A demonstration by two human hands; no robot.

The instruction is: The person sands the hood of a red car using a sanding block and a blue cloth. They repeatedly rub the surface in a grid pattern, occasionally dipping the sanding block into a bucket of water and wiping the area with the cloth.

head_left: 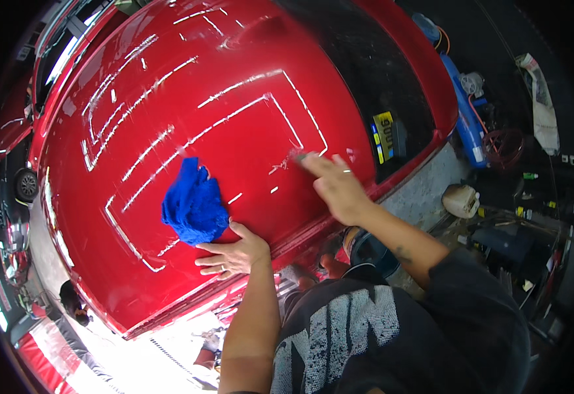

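A glossy red car roof fills most of the view, with ceiling lights mirrored in it as white lines. A crumpled blue cloth lies on the roof near its edge. My left hand rests flat on the roof, fingers spread, its thumb touching the cloth's lower edge. My right hand is stretched out flat to the right of the cloth, its fingertips pressing on the red paint near the dark windscreen. Neither hand holds anything.
To the right on the floor lie a blue machine with hoses, a white canister and loose tools. Another red car stands at the left. A person's dark head shows at the lower left.
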